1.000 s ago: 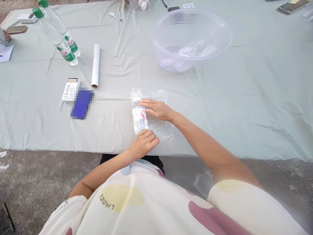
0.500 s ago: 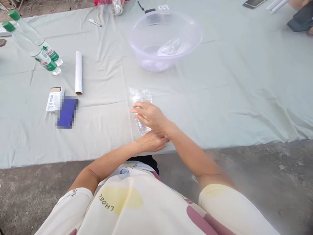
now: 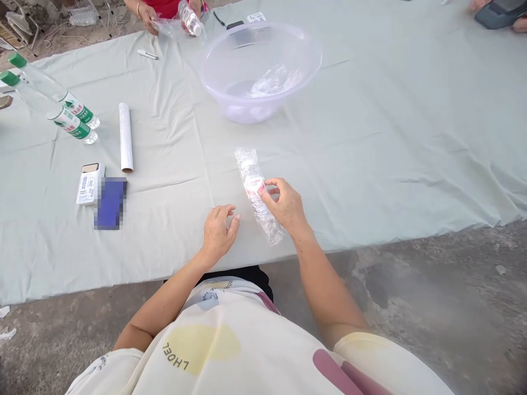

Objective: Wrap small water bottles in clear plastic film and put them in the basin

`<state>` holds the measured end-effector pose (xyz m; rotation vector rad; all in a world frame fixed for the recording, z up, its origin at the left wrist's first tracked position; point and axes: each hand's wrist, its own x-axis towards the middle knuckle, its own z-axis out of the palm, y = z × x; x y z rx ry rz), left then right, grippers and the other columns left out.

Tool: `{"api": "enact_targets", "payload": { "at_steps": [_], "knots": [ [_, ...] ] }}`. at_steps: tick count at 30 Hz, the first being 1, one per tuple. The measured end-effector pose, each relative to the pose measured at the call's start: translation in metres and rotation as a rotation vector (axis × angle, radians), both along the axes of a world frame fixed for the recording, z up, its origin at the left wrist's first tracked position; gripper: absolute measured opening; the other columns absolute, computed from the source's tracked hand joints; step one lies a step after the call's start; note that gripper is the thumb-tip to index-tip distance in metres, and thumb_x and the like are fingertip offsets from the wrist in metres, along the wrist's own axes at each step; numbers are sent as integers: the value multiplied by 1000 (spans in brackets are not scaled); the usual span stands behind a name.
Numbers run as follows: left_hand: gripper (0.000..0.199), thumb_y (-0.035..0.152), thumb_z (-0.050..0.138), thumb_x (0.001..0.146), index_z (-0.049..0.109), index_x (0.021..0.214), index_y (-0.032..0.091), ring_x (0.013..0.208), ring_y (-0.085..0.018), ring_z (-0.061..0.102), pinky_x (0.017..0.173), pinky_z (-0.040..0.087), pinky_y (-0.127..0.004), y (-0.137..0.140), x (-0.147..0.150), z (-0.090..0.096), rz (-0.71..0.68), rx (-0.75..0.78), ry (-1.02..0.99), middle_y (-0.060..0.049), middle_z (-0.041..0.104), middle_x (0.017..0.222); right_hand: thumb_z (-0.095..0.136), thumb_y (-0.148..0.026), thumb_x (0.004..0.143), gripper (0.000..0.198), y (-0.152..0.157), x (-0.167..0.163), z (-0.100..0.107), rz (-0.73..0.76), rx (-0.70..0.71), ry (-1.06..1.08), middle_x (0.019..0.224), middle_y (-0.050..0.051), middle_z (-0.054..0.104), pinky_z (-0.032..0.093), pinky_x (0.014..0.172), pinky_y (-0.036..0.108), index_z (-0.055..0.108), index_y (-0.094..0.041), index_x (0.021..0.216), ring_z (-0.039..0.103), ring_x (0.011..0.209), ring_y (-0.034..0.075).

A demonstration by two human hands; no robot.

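Note:
A small clear plastic bottle [image 3: 254,184] with a pink-and-white label lies on the cloth in front of me, wrapped in crinkled clear film [image 3: 269,226] that sticks out past both ends. My right hand [image 3: 285,204] grips its right side between thumb and fingers. To the left of the bottle, my left hand [image 3: 220,231] rests above the cloth, thumb and fingers loosely curled and apart, with nothing in it. The bottle tilts slightly, its top pointing away from me.
Beyond the bottle stands a translucent purple basin [image 3: 263,104] with film-wrapped things inside. A film roll [image 3: 125,137], two green-capped bottles [image 3: 76,123], a white box [image 3: 90,184] and a blurred blue item [image 3: 110,203] lie left. Across the table, a person's hand [image 3: 148,16] handles another bottle [image 3: 190,19].
My crossed hands have come apart, the left moving left and off the film. The wrapped bottle has shifted slightly right, now with my right hand on its side.

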<state>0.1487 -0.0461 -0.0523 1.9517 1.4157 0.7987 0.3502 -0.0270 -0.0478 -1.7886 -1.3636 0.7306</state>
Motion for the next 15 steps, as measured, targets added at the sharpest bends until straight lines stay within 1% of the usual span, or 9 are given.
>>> {"api": "enact_targets", "payload": {
  "at_steps": [1,3,6,8,11,13,15],
  "knots": [
    [25,31,53,95,64,113,18,101,-26,62,88,51,-41,7,5,-1,12,-44,58,-12,68,103,58,-46,89,31,-3,0,-1,-49,-41,66,116,7,70,53,78,40,61,-23,109,68,93,24],
    [31,35,53,95,61,120,17,110,-28,60,95,49,-45,17,18,-2,-41,-142,94,-14,67,112,58,-46,89,35,-6,-3,-2,-132,-88,183,116,8,71,54,83,41,59,-23,115,69,97,24],
    [39,41,55,95,57,125,16,117,-30,56,100,46,-48,18,39,1,-125,-264,17,-15,63,122,61,-45,86,43,-12,-8,-5,-210,-78,291,117,9,70,54,88,43,56,-23,121,69,97,23],
    [45,45,60,92,55,125,16,121,-32,54,100,46,-48,13,47,4,-105,-317,-48,-16,60,126,61,-47,85,41,-18,-15,-6,-227,-52,351,121,9,69,54,88,42,57,-23,118,70,98,23],
    [59,46,72,82,51,129,18,123,-32,53,98,48,-47,3,45,8,-22,-378,-185,-16,56,131,61,-49,86,37,-29,-28,-8,-206,-9,476,127,10,66,57,82,38,56,-23,112,69,101,22],
    [66,41,76,77,47,133,21,123,-30,54,97,49,-44,-1,37,11,5,-377,-308,-14,53,134,61,-49,86,37,-36,-37,-9,-180,16,565,128,10,64,58,76,36,54,-23,111,70,96,21],
    [67,37,77,75,46,134,24,117,-27,57,91,53,-40,-2,24,15,29,-392,-441,-12,52,136,62,-49,86,38,-41,-42,-7,-126,38,609,127,10,65,59,73,36,54,-23,113,71,92,20]
  ]
}}
